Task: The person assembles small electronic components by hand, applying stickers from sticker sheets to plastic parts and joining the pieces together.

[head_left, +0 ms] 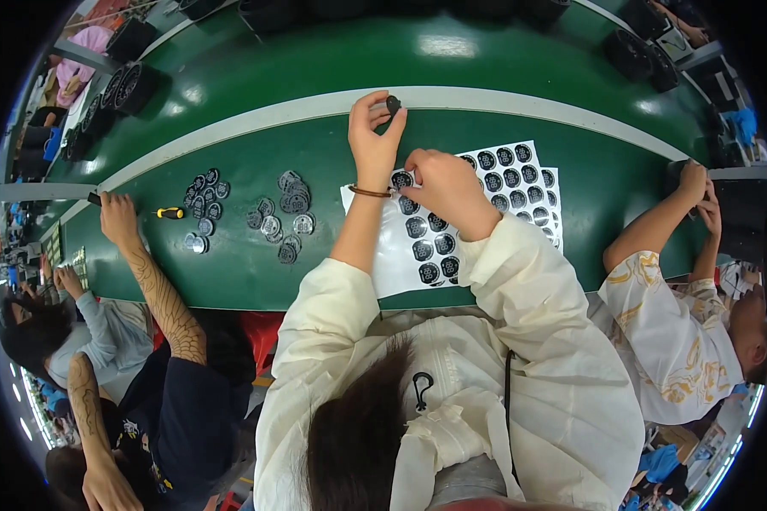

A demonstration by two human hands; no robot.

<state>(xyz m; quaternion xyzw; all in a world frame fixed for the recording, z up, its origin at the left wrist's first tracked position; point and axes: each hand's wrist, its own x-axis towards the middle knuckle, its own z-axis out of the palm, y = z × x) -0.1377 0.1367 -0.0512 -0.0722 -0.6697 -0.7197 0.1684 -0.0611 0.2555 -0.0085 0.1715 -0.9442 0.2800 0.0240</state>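
Raised near the pale strip of the table, my left hand [373, 128] pinches a small round black disc [393, 105] between thumb and fingers. A brown bracelet [371, 192] circles that wrist. My right hand [447, 189] is bent over the upper left part of a white sheet of round black stickers [428, 228], its fingers drawn together beside a sticker [402, 180]. What those fingertips grip, if anything, is too small to make out. A second sticker sheet [550, 180] shows from underneath at the right.
Loose round discs lie left of me in a silvery pile [294, 201] and a darker pile [204, 196]. A yellow-and-black screwdriver [170, 213] rests beyond them on the green table [230, 285]. Co-workers sit at both sides, one with a tattooed arm [164, 285]. Black round units [643, 60] stand across the table.
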